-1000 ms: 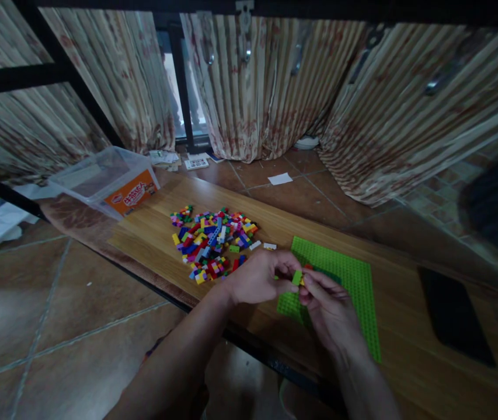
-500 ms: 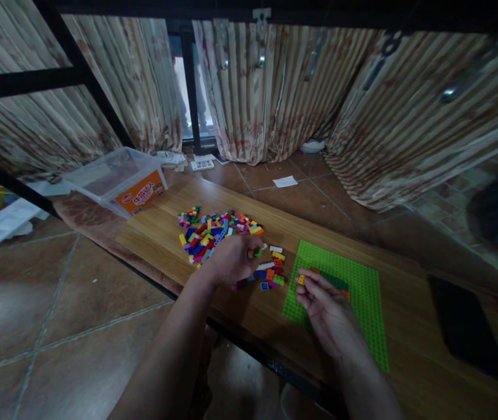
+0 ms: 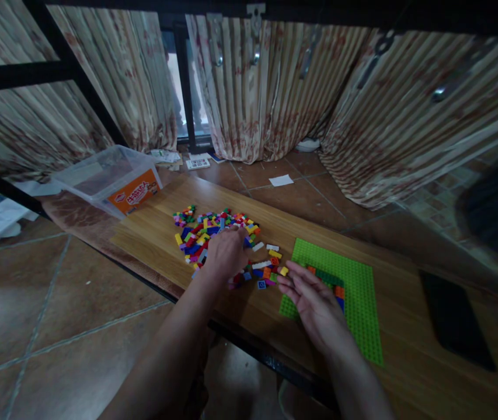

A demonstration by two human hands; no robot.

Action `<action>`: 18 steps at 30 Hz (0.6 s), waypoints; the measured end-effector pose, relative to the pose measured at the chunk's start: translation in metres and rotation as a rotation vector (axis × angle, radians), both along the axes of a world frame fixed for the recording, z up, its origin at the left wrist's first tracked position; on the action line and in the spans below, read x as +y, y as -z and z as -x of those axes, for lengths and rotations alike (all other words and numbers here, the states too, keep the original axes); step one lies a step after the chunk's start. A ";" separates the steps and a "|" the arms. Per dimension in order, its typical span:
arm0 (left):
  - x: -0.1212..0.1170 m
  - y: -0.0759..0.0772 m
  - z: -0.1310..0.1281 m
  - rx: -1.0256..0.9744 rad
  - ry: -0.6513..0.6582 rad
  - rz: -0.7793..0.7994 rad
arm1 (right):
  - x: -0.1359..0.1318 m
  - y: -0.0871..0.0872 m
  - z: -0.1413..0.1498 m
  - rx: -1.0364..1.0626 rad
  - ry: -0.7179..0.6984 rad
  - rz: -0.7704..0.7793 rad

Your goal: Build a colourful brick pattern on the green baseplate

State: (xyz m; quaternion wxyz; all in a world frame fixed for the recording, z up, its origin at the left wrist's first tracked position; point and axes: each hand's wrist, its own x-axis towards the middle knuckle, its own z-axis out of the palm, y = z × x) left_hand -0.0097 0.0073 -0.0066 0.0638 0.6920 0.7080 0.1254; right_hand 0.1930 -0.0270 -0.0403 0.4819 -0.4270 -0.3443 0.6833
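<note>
My left hand (image 3: 226, 252) is over the right part of a heap of mixed toy bricks (image 3: 198, 239), knuckles up. Its fingers point down and are hidden, so what they touch cannot be made out. Between the thumb and fingertips of my right hand (image 3: 312, 300) is a small yellow brick (image 3: 284, 271). This hand hovers over the left side of a bright green studded baseplate (image 3: 362, 315). Partly covered by it, a row of dark green, orange and blue bricks (image 3: 340, 290) sits on the plate. Loose bricks, among them a blue square one (image 3: 261, 284), lie between the hands.
A clear plastic tub (image 3: 100, 169) with an orange label stands at the table's far left end. On the right of the wooden table (image 3: 400, 291) lies a flat black object (image 3: 456, 321). A black bar (image 3: 257, 353) runs along the near edge.
My left hand has moved left and further over the heap, and a green piece seen at its fingers is out of sight. My right hand, still with the yellow brick, has shifted left.
</note>
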 end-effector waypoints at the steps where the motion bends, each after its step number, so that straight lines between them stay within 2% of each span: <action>1: 0.001 0.001 -0.004 0.016 -0.024 0.013 | 0.000 -0.001 0.001 -0.002 -0.004 -0.005; 7: 0.006 0.007 -0.013 0.050 -0.101 0.038 | -0.001 -0.005 0.015 0.024 -0.047 -0.023; 12: 0.007 0.006 -0.012 0.019 -0.094 -0.032 | 0.003 0.002 0.030 0.006 -0.089 -0.061; 18: 0.000 0.002 0.001 -0.238 -0.018 -0.096 | 0.006 0.006 0.038 -0.014 -0.169 -0.120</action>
